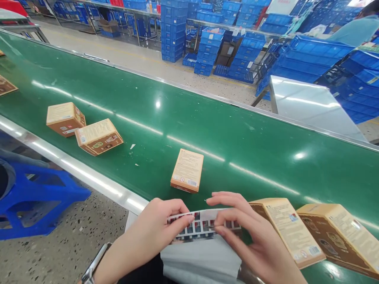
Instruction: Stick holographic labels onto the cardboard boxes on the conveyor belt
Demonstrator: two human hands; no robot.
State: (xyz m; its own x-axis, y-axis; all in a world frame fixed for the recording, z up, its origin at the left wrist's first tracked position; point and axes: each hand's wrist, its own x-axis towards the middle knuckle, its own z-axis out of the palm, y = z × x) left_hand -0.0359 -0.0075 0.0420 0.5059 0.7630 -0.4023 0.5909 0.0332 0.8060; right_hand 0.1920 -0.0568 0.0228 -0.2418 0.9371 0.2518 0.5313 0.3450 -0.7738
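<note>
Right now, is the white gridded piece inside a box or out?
Out: the gridded piece shows in the open, held by the left hand, with the right hand at it.

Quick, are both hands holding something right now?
Left hand: closed on the white gridded piece.
Right hand: curled at the same piece; whether it grips cannot be told.

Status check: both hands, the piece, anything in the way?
Left hand gripping white gridded piece. Right hand touching it too. Carton ahead on green belt, apart from both hands.
</note>
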